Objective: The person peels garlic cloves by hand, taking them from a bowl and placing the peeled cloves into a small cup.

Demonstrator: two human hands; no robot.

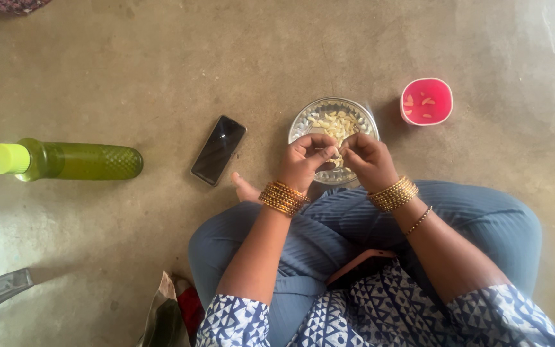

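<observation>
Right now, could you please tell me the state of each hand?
Left hand: fingers curled, pinching a small pale piece over the steel plate.
Right hand: fingers curled, pinching the same piece.

A bare, mottled concrete floor (130,64) was seen beneath everything. A green bottle (72,160) with a yellow-green cap was laid on its side at the left. A black phone (219,150) was set face up nearer the middle. Just beside it to the right, a round steel plate (303,122) of pale peeled pieces was placed. A small pink cup (426,101) holding a few pieces was stood to the right of the plate, apart from it.
</observation>
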